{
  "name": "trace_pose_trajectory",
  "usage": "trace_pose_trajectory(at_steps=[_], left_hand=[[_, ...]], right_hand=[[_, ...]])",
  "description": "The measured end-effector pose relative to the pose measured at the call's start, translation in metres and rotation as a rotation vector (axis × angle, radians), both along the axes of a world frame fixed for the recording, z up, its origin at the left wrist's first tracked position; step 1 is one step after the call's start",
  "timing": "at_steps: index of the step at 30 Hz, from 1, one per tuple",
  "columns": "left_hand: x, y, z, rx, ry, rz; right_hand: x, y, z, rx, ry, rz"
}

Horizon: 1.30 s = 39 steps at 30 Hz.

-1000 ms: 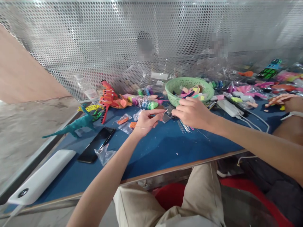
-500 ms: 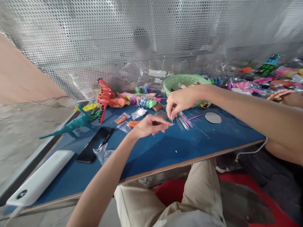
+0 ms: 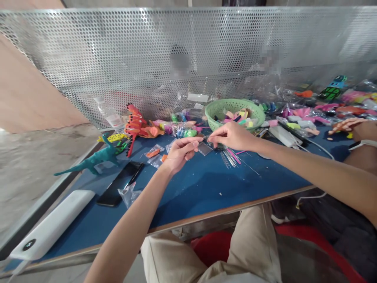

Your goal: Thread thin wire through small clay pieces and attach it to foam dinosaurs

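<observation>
My left hand [image 3: 184,152] is held above the blue table, thumb and forefinger pressed together. My right hand [image 3: 230,135] faces it with its fingers pinched, the fingertips of both hands close together. Something small and thin sits at the fingertips, too small to name. Just below my right hand lies a bundle of thin metal wires [image 3: 227,159] with pink strips [image 3: 235,156] among them. A small dark flat packet [image 3: 205,148] lies under the fingertips. Near my left hand are clear bags of orange clay [image 3: 154,153].
A green basket [image 3: 209,114] of coloured clay stands behind. At left are a teal dinosaur figure [image 3: 94,157], a red figure [image 3: 134,127], a bottle [image 3: 109,114], a phone [image 3: 120,184] and a white power bank [image 3: 54,224]. Another person's hand [image 3: 347,125] rests at right.
Both hands have moved up and away from the table's front edge. My right hand has lowered beside the left fingertips. The thin white piece seen between them earlier is no longer distinct.
</observation>
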<state>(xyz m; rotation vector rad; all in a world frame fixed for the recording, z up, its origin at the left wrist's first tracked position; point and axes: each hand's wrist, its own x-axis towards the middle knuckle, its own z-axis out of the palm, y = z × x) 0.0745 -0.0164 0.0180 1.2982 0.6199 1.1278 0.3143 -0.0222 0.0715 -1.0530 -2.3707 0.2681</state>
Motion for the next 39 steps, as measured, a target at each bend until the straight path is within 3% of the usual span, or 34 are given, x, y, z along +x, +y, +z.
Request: trace_pose_trajectory(at_steps=[5, 10, 16, 21, 26, 28, 31, 34, 37, 39], left_hand=[[0.004, -0.004, 0.002, 0.010, -0.011, 0.060], [0.006, -0.007, 0.003, 0.092, 0.136, 0.147], [0.005, -0.005, 0.001, 0.195, 0.291, 0.146], [0.004, -0.004, -0.003, 0.264, 0.368, 0.066], [0.005, -0.003, -0.007, 0.195, 0.393, -0.051], [0.005, -0.001, -0.007, 0.079, 0.322, -0.066], [0.002, 0.003, -0.005, -0.128, 0.060, -0.052], [-0.002, 0.006, -0.001, -0.231, -0.198, -0.077], [-0.003, 0.004, 0.002, -0.278, -0.306, -0.105], [-0.002, 0.003, 0.003, -0.283, -0.334, -0.098]], right_hand=[[-0.006, -0.014, -0.005, 0.130, -0.091, -0.024], [-0.010, -0.024, -0.007, 0.273, -0.336, -0.102], [-0.007, -0.035, 0.008, 0.534, -0.595, -0.130], [-0.010, -0.033, 0.030, 0.792, -0.735, 0.010], [-0.015, -0.017, 0.053, 0.960, -0.839, 0.261], [-0.012, -0.009, 0.059, 1.032, -0.723, 0.319], [-0.001, 0.002, 0.056, 1.207, -0.419, 0.310], [0.009, 0.008, 0.035, 1.284, 0.020, 0.149], [0.007, 0.009, 0.002, 1.073, 0.537, -0.098], [0.003, 0.011, -0.019, 0.981, 0.736, -0.150]])
